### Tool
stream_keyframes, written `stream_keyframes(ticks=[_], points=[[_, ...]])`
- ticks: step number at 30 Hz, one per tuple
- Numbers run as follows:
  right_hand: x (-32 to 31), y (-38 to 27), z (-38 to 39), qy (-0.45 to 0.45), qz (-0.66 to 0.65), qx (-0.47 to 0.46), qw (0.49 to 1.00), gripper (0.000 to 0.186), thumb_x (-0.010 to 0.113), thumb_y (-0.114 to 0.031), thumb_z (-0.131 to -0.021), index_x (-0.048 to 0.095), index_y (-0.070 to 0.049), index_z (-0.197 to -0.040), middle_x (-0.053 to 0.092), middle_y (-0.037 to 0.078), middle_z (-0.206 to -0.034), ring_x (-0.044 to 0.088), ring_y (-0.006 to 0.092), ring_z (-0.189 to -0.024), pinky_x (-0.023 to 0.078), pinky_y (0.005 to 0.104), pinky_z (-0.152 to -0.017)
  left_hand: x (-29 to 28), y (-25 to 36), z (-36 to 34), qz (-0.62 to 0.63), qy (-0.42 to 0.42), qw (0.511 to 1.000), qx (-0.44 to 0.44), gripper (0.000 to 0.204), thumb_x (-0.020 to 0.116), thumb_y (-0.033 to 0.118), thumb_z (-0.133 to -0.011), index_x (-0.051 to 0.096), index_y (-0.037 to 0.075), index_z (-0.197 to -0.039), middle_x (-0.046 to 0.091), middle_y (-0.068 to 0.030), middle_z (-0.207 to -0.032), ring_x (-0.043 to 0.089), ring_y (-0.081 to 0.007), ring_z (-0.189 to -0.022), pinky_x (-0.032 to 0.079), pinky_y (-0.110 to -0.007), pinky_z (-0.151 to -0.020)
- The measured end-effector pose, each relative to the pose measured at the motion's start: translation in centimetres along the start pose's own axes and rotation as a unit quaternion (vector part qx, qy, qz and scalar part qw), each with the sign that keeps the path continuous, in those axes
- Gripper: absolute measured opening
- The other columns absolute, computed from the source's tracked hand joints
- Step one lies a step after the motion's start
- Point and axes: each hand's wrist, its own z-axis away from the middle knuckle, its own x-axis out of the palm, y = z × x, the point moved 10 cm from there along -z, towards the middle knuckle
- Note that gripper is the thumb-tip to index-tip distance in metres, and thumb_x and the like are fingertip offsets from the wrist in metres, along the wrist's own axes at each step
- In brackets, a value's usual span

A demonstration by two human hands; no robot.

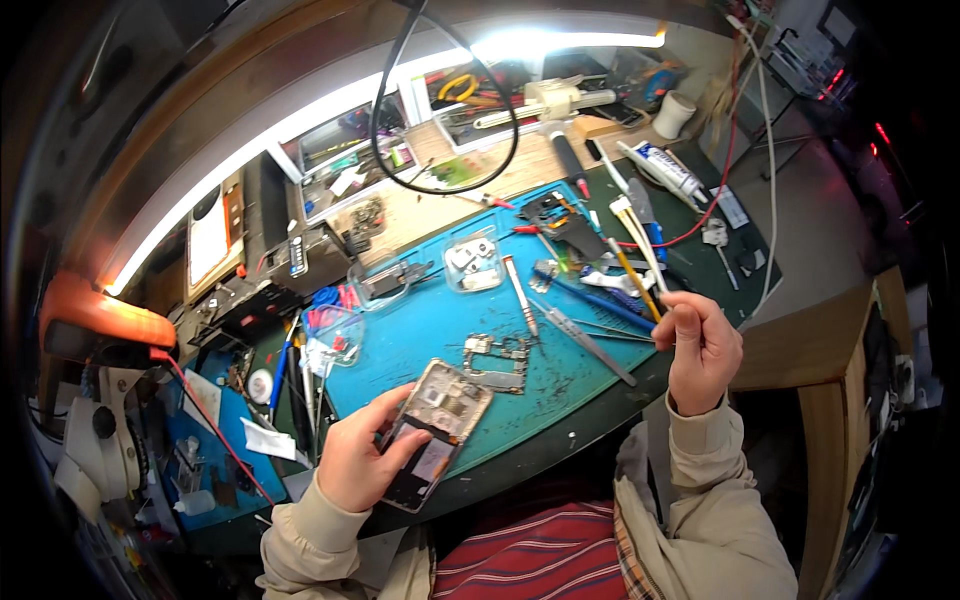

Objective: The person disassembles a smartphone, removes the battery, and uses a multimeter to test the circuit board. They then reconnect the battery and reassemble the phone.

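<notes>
Item: opened phone housing (pixel 455 402), tilted above the near edge of the blue mat (pixel 450 318), battery area below, metal recess above. 
Left hand (pixel 355 455): closed around the housing's left side, thumb across its inner face. 
Right hand (pixel 703 352): fingers curled in a pinch on a slender pale tool (pixel 645 245), well apart from the housing; tip type unclear. 
Loose circuit board (pixel 496 362): on the mat, beside the housing. 
Handling, as judged: grip by the rim, thumb pressure light, tool strokes shallow, board kept clear.
</notes>
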Motion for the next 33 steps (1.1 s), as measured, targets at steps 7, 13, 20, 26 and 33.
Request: stream_keyframes(ticks=[7, 13, 20, 26, 33], points=[[-0.6, 0.3, 0.8, -0.047, 0.117, -0.073, 0.989, 0.021, 0.071, 0.0, -0.09, 0.073, -0.001, -0.11, 0.07, 0.011, -0.093, 0.067, 0.0245, -0.08, 0.052, 0.0325, -0.069, -0.4, 4.4, 1.3, -0.274, 0.13, 0.944, 0.131, 0.045, 0.083, 0.015, -0.079, 0.069, 0.004, -0.12, 0.065, -0.0104, -0.096, 0.063, -0.0303, -0.082, 0.052, -0.039, -0.073], [-1.5, 2.0, -0.1, -0.029, 0.236, -0.045, 0.97, 0.022, 0.075, -0.002, -0.085, 0.072, -0.004, -0.107, 0.07, 0.009, -0.094, 0.065, 0.0273, -0.083, 0.052, 0.0374, -0.07, 0.0, 4.0, 2.4, -0.297, 0.128, 0.935, 0.144, 0.057, 0.087, 0.018, -0.073, 0.067, 0.003, -0.124, 0.064, -0.014, -0.113, 0.061, -0.0334, -0.1, 0.049, -0.043, -0.086], [3.4, 2.3, -2.3, -0.116, 0.302, -0.138, 0.936, 0.038, 0.071, -0.002, -0.085, 0.067, -0.008, -0.123, 0.069, 0.009, -0.096, 0.065, 0.0295, -0.087, 0.053, 0.0417, -0.075, 2.6, 4.3, 3.8, -0.314, 0.101, 0.934, 0.14, 0.08, 0.086, 0.018, -0.069, 0.056, 0.003, -0.141, 0.053, -0.0199, -0.141, 0.053, -0.039, -0.122, 0.043, -0.048, -0.104], [2.6, 2.4, -3.3, -0.134, 0.24, -0.096, 0.957, 0.045, 0.061, 0.004, -0.085, 0.069, -0.009, -0.127, 0.061, 0.012, -0.09, 0.063, 0.0275, -0.077, 0.051, 0.0383, -0.07, 2.6, 4.0, 4.3, -0.338, 0.141, 0.922, 0.128, 0.071, 0.085, 0.018, -0.069, 0.063, 0.012, -0.136, 0.052, -0.0175, -0.143, 0.052, -0.0374, -0.122, 0.042, -0.048, -0.103], [0.2, 4.9, -0.1, -0.087, -0.296, 0.178, 0.934, 0.041, 0.047, 0.009, -0.092, 0.063, 0.005, -0.129, 0.06, 0.005, -0.096, 0.057, 0.0091, -0.08, 0.048, 0.0218, -0.061, 2.8, 4.4, 4.3, -0.311, 0.138, 0.919, 0.198, 0.068, 0.084, 0.014, -0.068, 0.064, 0.005, -0.132, 0.059, -0.0125, -0.138, 0.053, -0.0341, -0.124, 0.042, -0.047, -0.105]])
